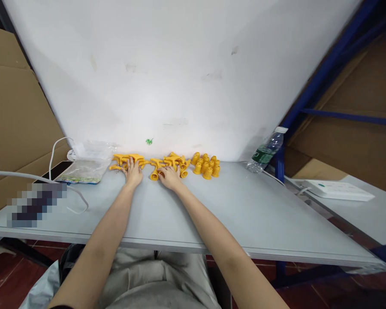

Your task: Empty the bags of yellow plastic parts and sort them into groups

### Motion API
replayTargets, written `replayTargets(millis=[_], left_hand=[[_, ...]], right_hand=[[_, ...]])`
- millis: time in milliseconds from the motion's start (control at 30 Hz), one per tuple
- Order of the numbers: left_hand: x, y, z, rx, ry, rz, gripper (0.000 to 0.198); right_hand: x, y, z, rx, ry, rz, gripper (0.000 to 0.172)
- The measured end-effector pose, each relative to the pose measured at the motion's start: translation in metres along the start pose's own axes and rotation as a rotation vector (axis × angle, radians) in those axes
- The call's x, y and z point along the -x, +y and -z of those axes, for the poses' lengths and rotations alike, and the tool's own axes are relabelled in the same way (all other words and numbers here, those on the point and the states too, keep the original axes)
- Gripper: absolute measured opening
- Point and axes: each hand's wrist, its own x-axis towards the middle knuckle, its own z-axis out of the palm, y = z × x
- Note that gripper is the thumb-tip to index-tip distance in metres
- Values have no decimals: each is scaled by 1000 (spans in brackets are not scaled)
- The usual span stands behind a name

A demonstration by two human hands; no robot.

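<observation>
My left hand [134, 173] lies palm down at the front of a pile of yellow branched plastic parts [135, 157]. Its fingers are apart and reach over the parts. Just to its right, my right hand [170, 177] bends its fingers round a yellow cone-shaped plastic part, mostly hidden beneath them. Beside that hand a hollow yellow cone [154, 176] faces me with its open end. More yellow parts [173, 159] lie behind the right hand. Further right, several yellow cup-shaped pieces [207, 171] stand upright in a close group.
Left of the parts lie a clear plastic bag [86, 169] and a white cable [52, 156]. A plastic bottle [266, 152] leans at the back right. A white power strip [337, 189] rests on the neighbouring surface. A white panel [186, 86] rises behind the grey table [231, 210].
</observation>
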Motion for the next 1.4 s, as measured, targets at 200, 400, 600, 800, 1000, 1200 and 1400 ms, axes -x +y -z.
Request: replayTargets(millis=[200, 400, 600, 800, 1000, 1200, 1400], left_hand=[[5, 3, 3, 12, 28, -24, 44], [15, 23, 15, -3, 98, -194, 53], [27, 44, 25, 2, 130, -428, 56], [24, 42, 27, 50, 185, -356, 45], [23, 35, 24, 62, 86, -310, 35], [30, 43, 18, 11, 8, -377, 30], [31, 42, 13, 20, 10, -459, 29]], right_hand=[[6, 4, -7, -90, 154, 24, 28], [11, 9, 6, -160, 290, 59, 35], [11, 10, 18, -192, 286, 199, 47], [11, 9, 26, -136, 286, 340, 50], [10, 13, 33, -18, 260, 241, 48], [11, 19, 34, 12, 176, 144, 36], [10, 22, 35, 48, 185, 161, 29]])
